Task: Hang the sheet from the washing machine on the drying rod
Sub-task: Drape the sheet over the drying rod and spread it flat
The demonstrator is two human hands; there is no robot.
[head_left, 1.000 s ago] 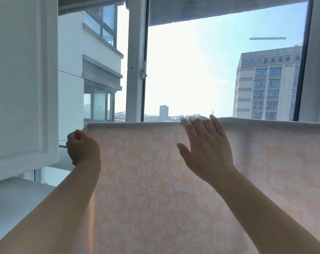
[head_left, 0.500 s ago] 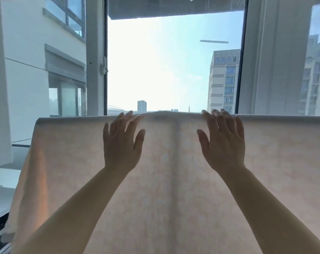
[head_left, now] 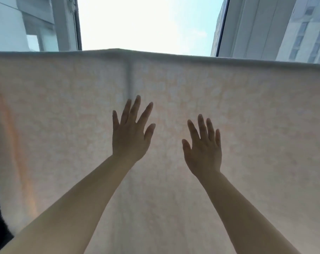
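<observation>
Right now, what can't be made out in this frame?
Head view only:
- Drying rod: hidden under the sheet's top fold.
- Sheet's right and bottom ends: cut off by the frame.
- Whether the left hand and right hand touch the fabric: unclear.

Hung sheet (head_left: 228,116) blocks forward reach; open gap above its top fold.

Both hands (head_left: 166,143) lower on sheet (head_left: 64,125).
</observation>
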